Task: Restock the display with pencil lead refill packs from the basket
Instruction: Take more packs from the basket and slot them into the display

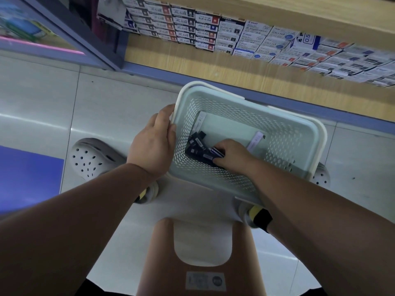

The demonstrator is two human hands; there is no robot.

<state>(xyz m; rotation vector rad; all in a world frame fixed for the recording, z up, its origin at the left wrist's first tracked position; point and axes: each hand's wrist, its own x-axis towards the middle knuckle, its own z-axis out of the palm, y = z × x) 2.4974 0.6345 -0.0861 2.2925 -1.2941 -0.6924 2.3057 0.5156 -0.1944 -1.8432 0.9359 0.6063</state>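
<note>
The fingers (222, 148) of the right hand (233, 155) are curled down onto a small heap of dark packs (196, 144). Together with the thumb they seem to pinch a few of them; how many, I cannot tell. The packs lie on the bottom of the basket (316, 133), in its near left corner, beside a pale flat sheet (226, 130). The left hand (154, 144) grips the left rim of the basket, with the fingers hooked over the edge, and holds it steady. The basket stands on the floor (42, 107) between the person's feet, with one pale shoe (92, 159) near it. The person sits on a brown stool (158, 263).

The display (192, 28) runs above and behind the basket, well apart from both hands. It shows rows of small boxes, too blurred to see a free place.

In my judgement the step in hand is the picking up. The next move calls for a firm pinch, so that no pack slips out. The hand must then lift clear over the basket wall and carry the packs up to the matching row.
</note>
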